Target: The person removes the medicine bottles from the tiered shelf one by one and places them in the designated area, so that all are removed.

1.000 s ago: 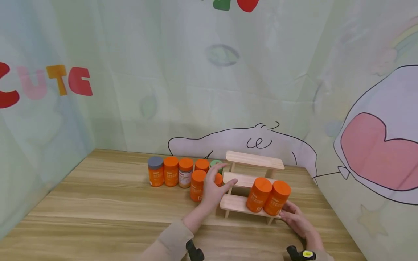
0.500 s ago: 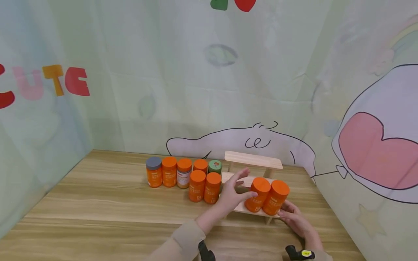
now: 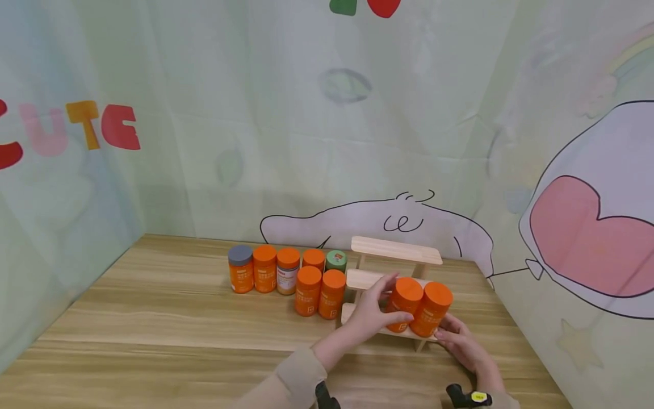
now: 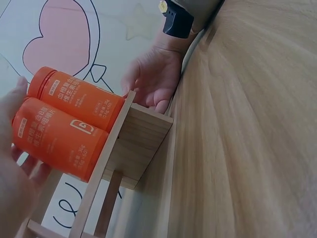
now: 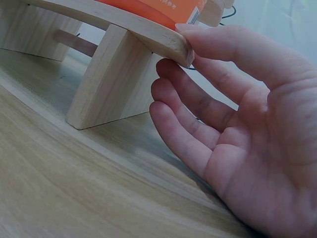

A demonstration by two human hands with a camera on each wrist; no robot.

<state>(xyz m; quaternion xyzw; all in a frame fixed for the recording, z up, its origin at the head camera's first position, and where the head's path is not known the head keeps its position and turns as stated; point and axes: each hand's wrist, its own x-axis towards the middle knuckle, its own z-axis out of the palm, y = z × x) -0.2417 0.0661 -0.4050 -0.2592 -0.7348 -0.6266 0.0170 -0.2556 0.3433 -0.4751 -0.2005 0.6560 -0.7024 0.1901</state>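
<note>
Two orange supplement bottles stand side by side on the lowest tier of a small three-tier wooden display rack [image 3: 395,250]. My left hand [image 3: 370,309] curves round the left orange bottle [image 3: 409,291], thumb in front and fingers behind it; the left wrist view shows this left bottle [image 4: 57,139] beside the hand. Touching it is the right orange bottle [image 3: 432,309]. At the rack's right end my right hand [image 3: 465,343] pinches the end of the lowest board [image 5: 171,44], thumb on top and fingers beneath in the right wrist view.
Left of the rack, several orange-lidded bottles [image 3: 307,292] stand close together on the wooden table [image 3: 168,335]. Among them are a grey-lidded bottle [image 3: 241,270] and a green-lidded one [image 3: 336,260]. A printed curtain [image 3: 230,113] hangs behind the table and at both sides.
My left hand has moved right, from beside the standing bottles to the left bottle on the rack, and its fingers have closed round it. My right hand has stayed at the board's end.
</note>
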